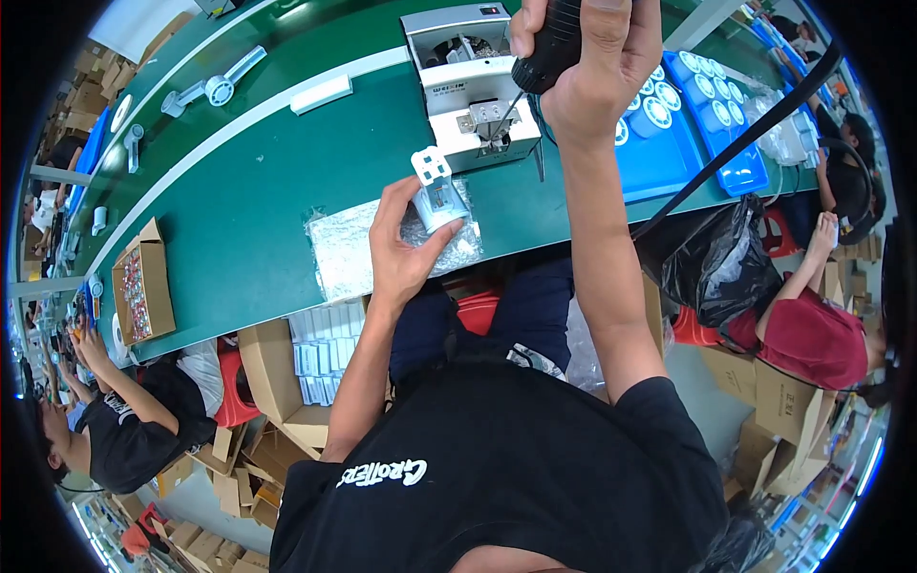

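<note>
Left hand: my left hand (pixel 409 237) is closed around a pale plastic part (pixel 440 212), thumb on its near right side, fingers along its left.
Part position: held over the bubble wrap (pixel 346 250) near the front edge of the green surface (pixel 253 205); its white top, with dark squarish openings, points away from me.
Right hand: my right hand (pixel 600 72) grips a black screwdriver (pixel 551 50), raised well above the surface.
Driver bit: thin shaft slants down and left toward the front of the grey-white machine (pixel 470 86); contact at the tip cannot be told.
Hands, relative: well apart, each clamped on its own item.
Machine: stands just beyond the part, open at the top, with a metal block at its front.
Right side of surface: blue trays (pixel 657 164) with round white pieces (pixel 655 113).
Left side of surface: white bar (pixel 322 94) lying flat; a white handheld fan (pixel 220 91) farther off; cardboard box (pixel 156 310) of small reddish items near the edge.
Below, left: open carton (pixel 265 368) with white boxes (pixel 325 346) in rows.
</note>
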{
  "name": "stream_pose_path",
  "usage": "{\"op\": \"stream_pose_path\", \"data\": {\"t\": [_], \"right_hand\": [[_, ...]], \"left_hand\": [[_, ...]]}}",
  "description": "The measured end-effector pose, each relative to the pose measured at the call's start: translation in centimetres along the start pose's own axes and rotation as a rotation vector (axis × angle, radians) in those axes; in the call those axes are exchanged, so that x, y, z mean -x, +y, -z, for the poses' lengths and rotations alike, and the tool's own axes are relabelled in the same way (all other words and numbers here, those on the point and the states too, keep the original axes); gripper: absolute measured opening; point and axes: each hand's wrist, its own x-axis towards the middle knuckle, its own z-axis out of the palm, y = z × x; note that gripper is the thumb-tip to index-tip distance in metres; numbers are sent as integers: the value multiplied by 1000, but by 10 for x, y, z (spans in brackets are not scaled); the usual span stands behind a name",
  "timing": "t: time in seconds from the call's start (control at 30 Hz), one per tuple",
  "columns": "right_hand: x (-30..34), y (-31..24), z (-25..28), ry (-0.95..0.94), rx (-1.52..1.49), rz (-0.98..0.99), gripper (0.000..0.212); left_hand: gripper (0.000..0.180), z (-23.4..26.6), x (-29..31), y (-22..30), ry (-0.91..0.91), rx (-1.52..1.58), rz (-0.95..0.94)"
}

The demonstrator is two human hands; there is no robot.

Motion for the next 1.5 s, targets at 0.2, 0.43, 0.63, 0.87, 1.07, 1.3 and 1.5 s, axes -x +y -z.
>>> {"op": "stream_pose_path", "data": {"t": [0.2, 0.43, 0.63, 0.87, 1.07, 1.3, 1.5], "right_hand": [[4, 3, 1, -15, -11, 10, 42], [5, -3, 4, -64, -20, 41, 46], [15, -39, -11, 46, -147, -131, 76], [38, -68, -42, 33, -354, -358, 102], [49, -48, -51, -11, -195, -296, 98], [59, -34, -47, -5, -165, -319, 88], [63, -23, -49, -10, -222, -253, 77]], "left_hand": [[58, 1, 0, 1, -5, -5, -15], [59, 0, -1, 1, -1, -5, -25], [61, 0, 0, 1, 4, -29, -2], [65, -1, -2, 3, 28, -68, 20], [64, 0, -3, 5, 16, -16, 34], [64, 0, -4, 7, 11, -17, 26], [65, 0, -5, 10, 9, -26, 18]]}}
